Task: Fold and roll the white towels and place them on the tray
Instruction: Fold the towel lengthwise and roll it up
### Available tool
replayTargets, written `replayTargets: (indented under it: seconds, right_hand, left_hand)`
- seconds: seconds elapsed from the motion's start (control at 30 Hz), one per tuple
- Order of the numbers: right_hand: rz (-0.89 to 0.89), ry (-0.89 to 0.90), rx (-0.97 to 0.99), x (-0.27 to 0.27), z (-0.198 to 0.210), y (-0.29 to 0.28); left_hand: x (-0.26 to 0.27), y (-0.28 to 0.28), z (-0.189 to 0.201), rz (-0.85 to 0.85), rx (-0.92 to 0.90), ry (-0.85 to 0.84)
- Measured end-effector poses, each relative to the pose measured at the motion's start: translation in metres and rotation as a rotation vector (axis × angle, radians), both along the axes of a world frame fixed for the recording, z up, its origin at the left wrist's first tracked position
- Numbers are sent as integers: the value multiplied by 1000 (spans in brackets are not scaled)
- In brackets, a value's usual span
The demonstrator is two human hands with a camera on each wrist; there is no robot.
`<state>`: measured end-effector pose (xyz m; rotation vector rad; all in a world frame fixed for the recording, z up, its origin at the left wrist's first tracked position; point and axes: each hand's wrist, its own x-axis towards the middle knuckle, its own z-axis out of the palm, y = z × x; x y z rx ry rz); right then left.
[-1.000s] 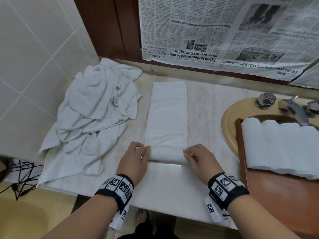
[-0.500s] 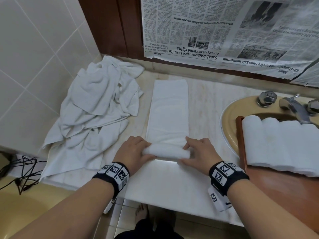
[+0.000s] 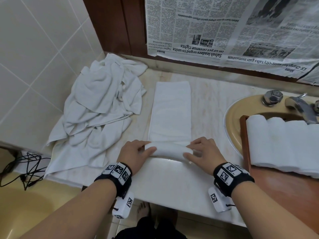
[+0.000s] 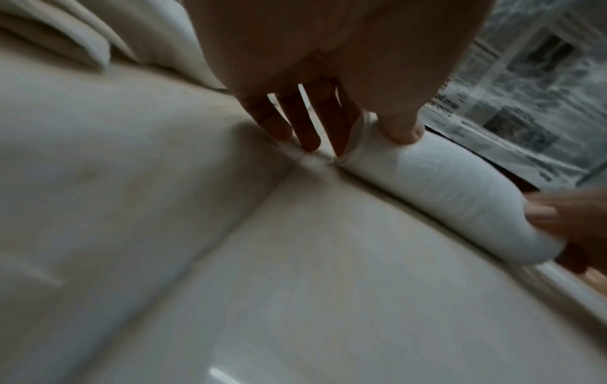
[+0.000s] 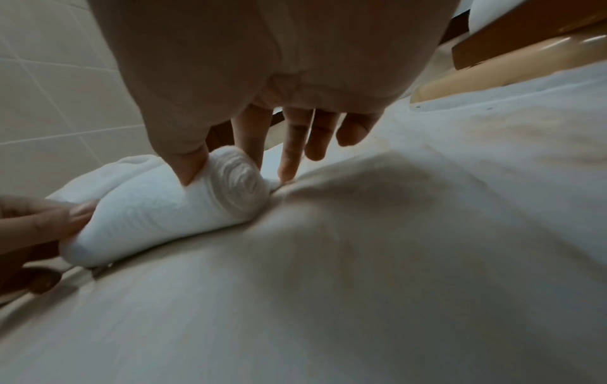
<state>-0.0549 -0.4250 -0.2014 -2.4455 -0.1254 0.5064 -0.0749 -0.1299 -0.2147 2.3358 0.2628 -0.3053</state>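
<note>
A white towel [image 3: 171, 107] folded into a long strip lies on the marble counter, and its near end is rolled into a tight roll [image 3: 168, 151]. My left hand [image 3: 146, 147] pinches the roll's left end, thumb [image 4: 405, 130] on the near side and fingers behind. My right hand [image 3: 189, 150] pinches the right end [image 5: 243, 179] the same way, with its thumb [image 5: 189, 166] pressed into the roll. At the right, a wooden tray [image 3: 276, 190] over the sink holds several rolled white towels [image 3: 284, 144].
A heap of unfolded white towels [image 3: 100, 116] covers the counter's left side against the tiled wall. The sink rim [image 3: 230, 118] and faucet [image 3: 301, 107] are to the right. Newspaper [image 3: 224, 31] hangs behind. Black cables [image 3: 22, 169] lie below left.
The roll has grown thicker and moved away from me along the strip. Both hands travelled forward with it, and the flat part has become shorter.
</note>
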Motion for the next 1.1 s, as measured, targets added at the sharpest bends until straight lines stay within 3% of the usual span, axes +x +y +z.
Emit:
replayTargets:
  seconds: [0.2,0.43,0.67,0.87,1.1]
  right_hand:
    - [-116,236,108,25,11,7]
    - [-245,226,227,21,14,6]
    - [-234,-4,90,-12,13,19]
    - [-94,-31,7,-14,2,16]
    - [-27,-12,3,5,4,11]
  left_hand:
    - [13,-14,7,275,-57,112]
    - [19,-23,15,298,-39,73]
    - [7,-30,19,31,170,-111]
    - [0,-15,12,-219,285,-68]
    - [10,3,-2,-266,325,-186]
